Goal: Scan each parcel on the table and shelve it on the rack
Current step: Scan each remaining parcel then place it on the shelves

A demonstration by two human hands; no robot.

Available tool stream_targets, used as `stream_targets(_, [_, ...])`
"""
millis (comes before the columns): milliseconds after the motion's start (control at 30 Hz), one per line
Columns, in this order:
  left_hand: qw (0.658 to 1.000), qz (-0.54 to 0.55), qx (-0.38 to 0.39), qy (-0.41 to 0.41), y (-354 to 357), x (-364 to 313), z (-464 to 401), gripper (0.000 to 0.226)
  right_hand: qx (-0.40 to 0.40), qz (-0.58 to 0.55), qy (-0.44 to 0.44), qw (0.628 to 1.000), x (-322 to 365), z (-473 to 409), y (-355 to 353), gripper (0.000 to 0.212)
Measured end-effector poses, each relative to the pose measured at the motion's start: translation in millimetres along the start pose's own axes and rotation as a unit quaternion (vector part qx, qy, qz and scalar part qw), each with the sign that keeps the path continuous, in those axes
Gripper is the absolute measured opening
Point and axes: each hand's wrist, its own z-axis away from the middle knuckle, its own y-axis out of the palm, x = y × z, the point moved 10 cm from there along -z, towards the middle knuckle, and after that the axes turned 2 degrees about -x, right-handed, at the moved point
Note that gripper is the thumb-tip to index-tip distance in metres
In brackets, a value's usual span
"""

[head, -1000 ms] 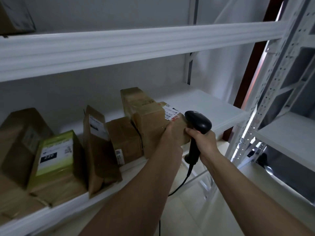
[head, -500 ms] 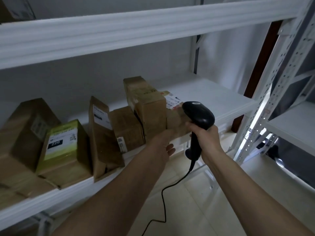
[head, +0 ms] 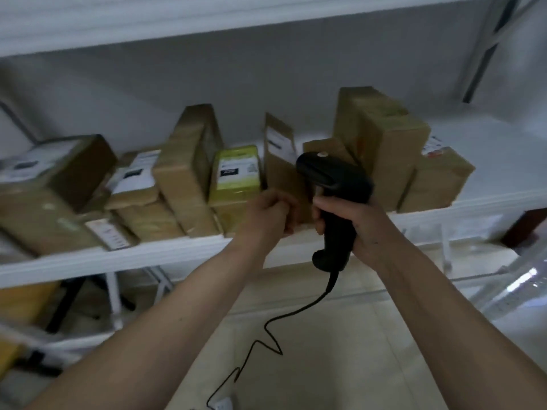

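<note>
Gripping the black scanner (head: 334, 202), the right hand (head: 359, 223) hangs beside the left hand (head: 266, 217), curled and holding nothing, before shelved parcels (head: 381, 143)

wall (head: 266, 69): grey | floor (head: 340, 350): pale tiles | light: dim

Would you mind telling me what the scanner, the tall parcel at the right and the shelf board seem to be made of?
Scanner: probably black moulded plastic, matt with a faint sheen on its head; a cable trails from the grip held by the right hand.
Tall parcel: brown cardboard, apparently wrapped in clear tape, judging by the glossy wrinkles.
Shelf board: smooth and white, likely painted metal or laminate; the picture cannot settle which.
</note>
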Motion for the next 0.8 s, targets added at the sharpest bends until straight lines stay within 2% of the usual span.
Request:
stream_targets(100, [0.995, -0.013, -0.045, 0.083, -64, -15, 13, 0.037, 0.021, -0.008, 0.008, 1.0, -17, -9, 50, 0.012])
stream_targets(233, [0.987, -0.023, -0.104, 0.118, -161, -11, 29, 0.039, 0.095, -0.016, 0.018, 0.995, -44, -14, 137, 0.008])
stream_targets(300, [0.985, -0.024, -0.132, 0.105, -215, 3, 36, 0.038, 0.127, -0.01, 0.025, 0.992, -59, -14, 184, 0.003])
stream_targets(533, [0.962, 0.024, -0.27, 0.002, -417, 96, 86, 0.033, 0.214, 0.02, 0.063, 0.975, -146, -15, 355, 0.007])
stream_targets(800, [0.946, 0.026, -0.316, -0.072, -582, 162, 143, 0.021, 0.254, 0.035, 0.105, 0.961, -250, -2, 523, 0.018])
